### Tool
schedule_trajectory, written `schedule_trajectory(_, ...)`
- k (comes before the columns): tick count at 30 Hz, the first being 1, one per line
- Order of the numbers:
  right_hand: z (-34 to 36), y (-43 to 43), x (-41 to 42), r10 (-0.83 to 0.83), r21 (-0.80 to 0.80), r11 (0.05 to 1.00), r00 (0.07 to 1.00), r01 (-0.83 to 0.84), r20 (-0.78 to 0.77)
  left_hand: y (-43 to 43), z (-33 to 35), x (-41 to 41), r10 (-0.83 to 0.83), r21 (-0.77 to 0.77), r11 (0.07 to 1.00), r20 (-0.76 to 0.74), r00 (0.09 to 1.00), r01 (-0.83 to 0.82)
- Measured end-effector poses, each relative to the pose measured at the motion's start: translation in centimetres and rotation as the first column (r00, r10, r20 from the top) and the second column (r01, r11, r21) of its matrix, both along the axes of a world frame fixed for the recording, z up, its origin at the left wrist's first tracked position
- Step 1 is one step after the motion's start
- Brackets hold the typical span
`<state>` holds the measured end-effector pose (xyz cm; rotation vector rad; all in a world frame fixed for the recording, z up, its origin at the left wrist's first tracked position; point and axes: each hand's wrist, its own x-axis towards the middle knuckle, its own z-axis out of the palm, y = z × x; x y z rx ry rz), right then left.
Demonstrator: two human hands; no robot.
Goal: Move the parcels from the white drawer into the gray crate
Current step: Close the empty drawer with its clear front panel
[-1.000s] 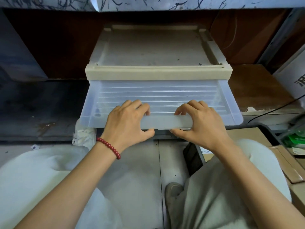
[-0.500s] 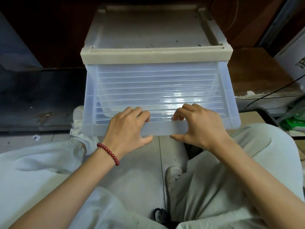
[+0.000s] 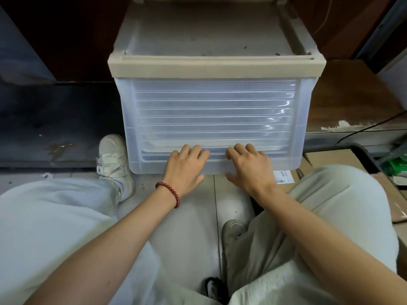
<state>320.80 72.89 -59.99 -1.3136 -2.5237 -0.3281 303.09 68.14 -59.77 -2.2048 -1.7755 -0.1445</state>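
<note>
The white drawer (image 3: 215, 119), translucent with horizontal ribs, sits flush in its beige cabinet (image 3: 215, 67), and I look down on its front face. My left hand (image 3: 187, 168) and my right hand (image 3: 251, 168) rest side by side on the drawer's lower front, fingertips curled into the handle groove and thumbs spread below. No parcel shows through the front. The gray crate (image 3: 363, 151) stands at the right behind my knee, with brown cardboard parcels (image 3: 326, 158) inside it.
My knees and pale trousers fill the lower view, with a white shoe (image 3: 114, 159) beside the drawer's left corner. A dark low ledge (image 3: 55, 128) runs to the left. A wooden board (image 3: 343, 100) and a black cable (image 3: 374, 126) lie to the right.
The drawer stood pulled out and empty; both hands have slid it back into the cabinet. My view has dropped lower and closer.
</note>
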Motion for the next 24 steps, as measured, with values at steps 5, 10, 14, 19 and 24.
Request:
schedule_trajectory(5,-3.3,1.1,-0.7,-0.058,0.079,0.995,0.991,0.068,-0.121,1.6,-1.9,-0.4,0.036,0.025,0.999,-0.039,0.999,-0.035)
schedule_trajectory(10,-5.8,2.6,-1.6,-0.124,0.140,0.978,0.975,0.151,-0.185,3.1,-4.0,-0.9,0.073,0.078,0.994,-0.005,0.997,-0.073)
schedule_trajectory(14,-7.3,4.2,-2.2,-0.160,0.081,0.981,0.973,0.175,-0.166,5.0,-5.0,-1.8,0.090,0.036,0.995,0.012,0.996,-0.090)
schedule_trajectory(19,-8.0,4.7,-3.0,-0.181,-0.002,0.983,0.961,0.184,-0.209,5.8,-6.1,-2.5,0.123,0.004,0.992,-0.004,0.992,-0.123)
schedule_trajectory(24,-7.4,4.9,-3.4,-0.202,-0.026,0.979,0.945,0.202,-0.259,6.2,-5.3,-1.5,0.174,-0.009,0.985,0.135,0.975,-0.174)
